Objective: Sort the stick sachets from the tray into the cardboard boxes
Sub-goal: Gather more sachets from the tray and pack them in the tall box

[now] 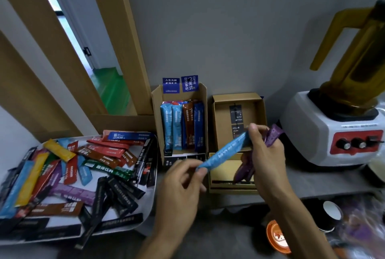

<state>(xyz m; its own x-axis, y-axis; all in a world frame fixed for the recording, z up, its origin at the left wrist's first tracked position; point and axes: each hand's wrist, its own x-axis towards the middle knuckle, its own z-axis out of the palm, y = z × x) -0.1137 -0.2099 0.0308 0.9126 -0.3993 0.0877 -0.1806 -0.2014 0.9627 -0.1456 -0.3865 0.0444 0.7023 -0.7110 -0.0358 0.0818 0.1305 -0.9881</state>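
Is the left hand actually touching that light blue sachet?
Touching. The head view shows the left hand pinching the light blue sachet at its lower end.

I read COFFEE on the blue flap point(189, 83) at twelve o'clock, HELLO JILIN X on the black label point(235, 113) at one, 15g on a brown sachet point(98, 157) at nine

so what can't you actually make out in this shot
All head view.
- Print on the light blue sachet between left hand and right hand: motion-blurred.
- Number of purple sachets in the right hand: the grip hides them.
- Tray: left side cut off by the frame edge.
- Front cardboard box: contents partly covered by the right hand and held sachets.
- Orange round item: blurred, partly behind the right forearm.
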